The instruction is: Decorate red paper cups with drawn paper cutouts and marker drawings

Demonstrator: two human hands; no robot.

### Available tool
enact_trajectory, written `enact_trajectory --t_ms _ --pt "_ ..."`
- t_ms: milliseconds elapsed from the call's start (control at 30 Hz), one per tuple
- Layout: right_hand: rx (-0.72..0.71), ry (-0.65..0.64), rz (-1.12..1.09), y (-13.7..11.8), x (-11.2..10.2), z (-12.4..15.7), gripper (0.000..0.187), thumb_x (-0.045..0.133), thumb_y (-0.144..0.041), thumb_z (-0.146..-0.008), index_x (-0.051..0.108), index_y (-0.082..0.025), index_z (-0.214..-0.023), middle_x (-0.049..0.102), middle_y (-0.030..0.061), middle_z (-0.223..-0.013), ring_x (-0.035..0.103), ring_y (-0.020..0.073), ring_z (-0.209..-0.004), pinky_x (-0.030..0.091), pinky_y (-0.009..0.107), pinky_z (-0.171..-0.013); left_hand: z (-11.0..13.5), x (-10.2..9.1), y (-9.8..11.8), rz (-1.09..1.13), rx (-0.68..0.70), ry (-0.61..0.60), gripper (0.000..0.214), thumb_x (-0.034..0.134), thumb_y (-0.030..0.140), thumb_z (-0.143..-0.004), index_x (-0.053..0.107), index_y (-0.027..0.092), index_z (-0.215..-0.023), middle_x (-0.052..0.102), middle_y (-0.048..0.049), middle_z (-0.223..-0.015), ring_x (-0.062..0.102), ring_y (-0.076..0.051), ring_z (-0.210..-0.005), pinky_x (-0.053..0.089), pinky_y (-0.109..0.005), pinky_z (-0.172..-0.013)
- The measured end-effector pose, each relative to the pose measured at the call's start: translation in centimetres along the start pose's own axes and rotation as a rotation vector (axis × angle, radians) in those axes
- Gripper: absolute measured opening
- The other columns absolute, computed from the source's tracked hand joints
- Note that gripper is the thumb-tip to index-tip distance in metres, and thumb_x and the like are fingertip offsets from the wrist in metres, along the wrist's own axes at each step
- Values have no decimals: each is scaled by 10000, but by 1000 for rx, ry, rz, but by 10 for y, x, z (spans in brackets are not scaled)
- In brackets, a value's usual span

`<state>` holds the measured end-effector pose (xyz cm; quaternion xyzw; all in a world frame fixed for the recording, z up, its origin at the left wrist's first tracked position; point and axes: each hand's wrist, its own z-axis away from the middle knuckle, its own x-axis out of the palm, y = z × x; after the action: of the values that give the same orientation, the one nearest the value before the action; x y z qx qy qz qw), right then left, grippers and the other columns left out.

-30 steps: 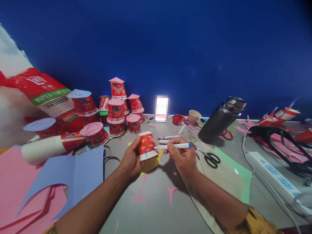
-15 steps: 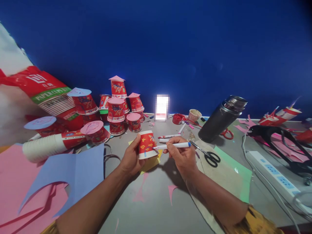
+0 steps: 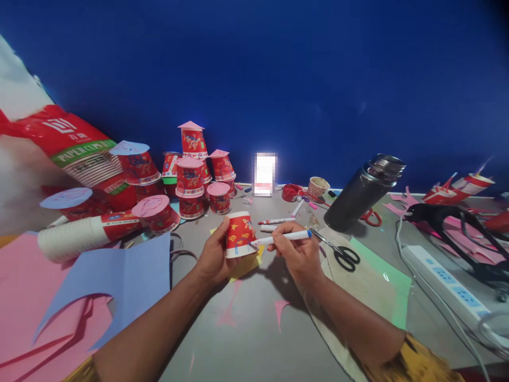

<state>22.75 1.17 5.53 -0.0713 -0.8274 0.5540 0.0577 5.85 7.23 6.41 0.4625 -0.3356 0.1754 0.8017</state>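
Note:
A red paper cup [image 3: 239, 233] with yellow stars and clouds is upside down in my left hand [image 3: 214, 254], its white rim facing down. Blue marks show along the cup's lower band. My right hand [image 3: 296, 252] pinches a white marker pen [image 3: 286, 237] with a blue end, its tip at the cup's right lower side; I cannot tell whether it touches. Beneath the cup lies yellow paper [image 3: 245, 269]. Black-handled scissors [image 3: 345, 258] rest on a beige cloth [image 3: 366, 286] beside my right wrist.
Stacked red cups with pink paper tops [image 3: 190, 178] stand at the back left. Blue paper [image 3: 139, 270] and a sleeve of nested cups [image 3: 75, 239] lie left. A black flask [image 3: 360, 196] and a power strip [image 3: 449, 286] are on the right.
The marker tip stays by the cup's lower right side, with only a slight shift. Both hands keep their hold; the whole view has moved very little.

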Motion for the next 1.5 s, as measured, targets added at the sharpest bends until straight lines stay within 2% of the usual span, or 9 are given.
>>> enact_trajectory --t_ms 367,600,800,1067,1333,1500 --pt "37 -24 -28 2 -2 0 219 697 -377 -943 673 -199 -817 687 -6 -629 599 123 -568 465 233 -557 -1 -2 -1 -6 11 -5 454 390 392 -1086 704 65 -1116 785 -164 -851 775 -254 -723 658 -384 -715" --pt "-10 26 25 -1 -1 0 183 694 -351 -940 688 -198 -838 725 14 -681 608 130 -580 462 246 -560 -1 -4 -1 2 16 -45 356 537 374 -1031 710 70 -1098 787 -164 -860 771 -265 -732 662 -402 -714" --pt "-28 -26 43 -1 -1 1 197 681 -332 -948 677 -203 -799 708 5 -664 642 138 -606 464 245 -562 -1 -3 0 0 13 -18 388 495 379 -1049 712 68 -1132 790 -168 -856 772 -261 -722 653 -377 -688" --pt "-12 23 18 -1 0 -1 184 700 -346 -930 686 -199 -820 711 1 -653 631 131 -580 486 242 -567 1 -3 -3 -12 -12 -83 389 538 394 -1032 710 66 -1153 781 -156 -866 766 -266 -732 658 -415 -737" --pt "-6 49 26 -3 3 -1 202 700 -374 -932 683 -204 -826 741 18 -669 666 144 -588 500 252 -571 -2 -5 -6 -24 -20 -72 344 571 372 -1021 741 73 -1033 805 -162 -910 790 -271 -785 666 -398 -775" --pt "-6 52 19 -2 3 -1 204 706 -387 -933 685 -206 -842 762 28 -686 686 154 -597 513 267 -584 -3 -8 -6 -22 -3 -74 326 614 366 -1000 740 74 -1067 808 -163 -927 793 -280 -797 669 -413 -782"
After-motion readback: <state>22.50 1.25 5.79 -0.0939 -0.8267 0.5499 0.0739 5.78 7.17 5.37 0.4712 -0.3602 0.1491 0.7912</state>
